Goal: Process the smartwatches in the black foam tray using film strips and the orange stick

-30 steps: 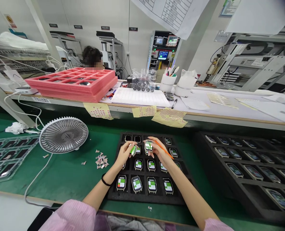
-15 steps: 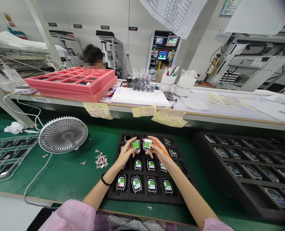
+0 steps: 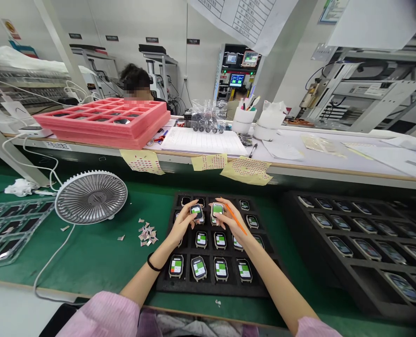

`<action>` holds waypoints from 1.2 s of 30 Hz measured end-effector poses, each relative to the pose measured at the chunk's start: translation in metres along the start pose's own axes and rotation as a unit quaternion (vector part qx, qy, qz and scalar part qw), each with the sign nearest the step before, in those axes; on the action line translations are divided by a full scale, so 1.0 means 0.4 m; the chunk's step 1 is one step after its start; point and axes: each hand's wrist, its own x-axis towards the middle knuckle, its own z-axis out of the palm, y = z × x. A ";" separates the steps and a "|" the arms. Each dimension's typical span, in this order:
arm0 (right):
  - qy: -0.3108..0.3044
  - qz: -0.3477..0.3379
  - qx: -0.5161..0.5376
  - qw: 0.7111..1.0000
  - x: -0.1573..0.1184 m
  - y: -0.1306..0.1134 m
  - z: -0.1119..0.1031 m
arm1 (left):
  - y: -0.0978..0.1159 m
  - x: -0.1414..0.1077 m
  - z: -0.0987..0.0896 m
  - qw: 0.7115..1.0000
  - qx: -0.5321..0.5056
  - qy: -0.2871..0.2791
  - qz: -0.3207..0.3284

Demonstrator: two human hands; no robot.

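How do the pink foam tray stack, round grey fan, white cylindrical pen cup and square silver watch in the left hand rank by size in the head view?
Pink foam tray stack
Round grey fan
White pen cup
Square silver watch

Even white light, seemingly from overhead, brightens the green tabletop (image 3: 105,255), while shadow darkens the strip beneath the shelf (image 3: 316,161). Lit watch screens (image 3: 221,268) glow. Wide-angle distortion stretches the black tray (image 3: 308,234) at right; the top-right corner falls black, and pixelation partly masks a co-worker's head (image 3: 135,77).

1 head-worn view, facing forward and down; near bench (image 3: 98,252) below, far wall (image 3: 200,70) above.
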 end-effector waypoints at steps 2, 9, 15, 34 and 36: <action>0.006 0.001 -0.007 1.000 -0.001 -0.003 0.001 | 0.004 -0.002 0.001 1.000 -0.001 0.001 0.001; -0.016 0.016 0.028 0.999 -0.011 -0.021 0.007 | 0.008 -0.003 0.002 1.000 0.007 0.002 0.001; -0.022 0.017 0.037 0.999 -0.009 -0.020 0.006 | 0.003 -0.001 0.000 1.000 0.006 0.000 0.005; -0.087 0.088 0.018 0.992 -0.008 0.024 0.032 | 0.015 -0.014 -0.002 0.950 0.247 -0.084 0.172; -0.096 0.077 -0.004 0.992 -0.010 0.026 0.033 | 0.015 -0.011 -0.005 0.937 0.276 -0.093 0.192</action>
